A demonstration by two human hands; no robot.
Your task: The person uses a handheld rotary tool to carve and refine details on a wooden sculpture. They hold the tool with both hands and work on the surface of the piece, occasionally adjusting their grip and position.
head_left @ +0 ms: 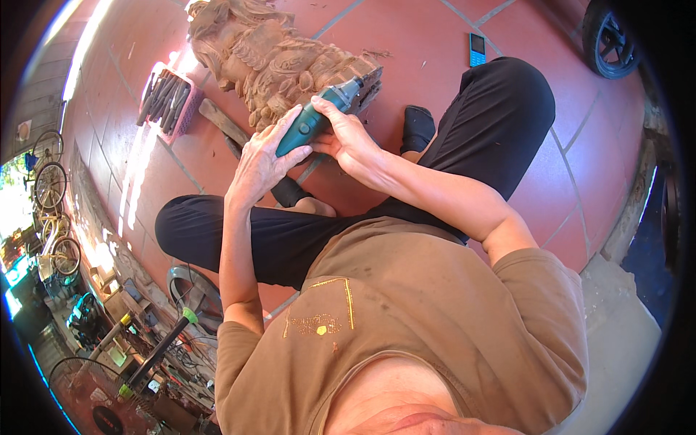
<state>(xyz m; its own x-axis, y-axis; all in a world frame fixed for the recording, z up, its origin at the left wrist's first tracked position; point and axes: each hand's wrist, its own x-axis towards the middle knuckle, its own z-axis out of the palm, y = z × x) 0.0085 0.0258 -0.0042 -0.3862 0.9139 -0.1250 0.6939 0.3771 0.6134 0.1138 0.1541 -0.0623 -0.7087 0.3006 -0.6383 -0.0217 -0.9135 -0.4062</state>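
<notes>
Nearest the camera is the person's own chest in a brown shirt (406,319), and beyond it crossed legs in black trousers (304,239) resting on the floor. Both forearms reach away from the body to a teal handheld rotary tool (313,118). The left hand (262,158) is wrapped over the rear, lower-left end of the tool body, fingers curled on it. The right hand (346,136) is closed around the tool further forward, thumb and fingers clamped on its barrel. The tool's long axis runs diagonally, from near left to far right, and its grey nose points up and to the right, meeting the edge of a wooden carving (279,58). The carving is pale brown, deeply cut with curls and scales, and lies on the floor just beyond the hands, stretching toward the far left. Left of it stands a pink tray of chisels (165,98), and a wooden mallet (221,122) lies between tray and hands. The floor (420,51) is of large red tiles with pale joints. Farther right a blue mobile phone (477,48) lies flat on the tiles, and a dark wheel (609,40) shows at the far right corner. At the near left edge sit bicycles (49,181) and cluttered tools.
</notes>
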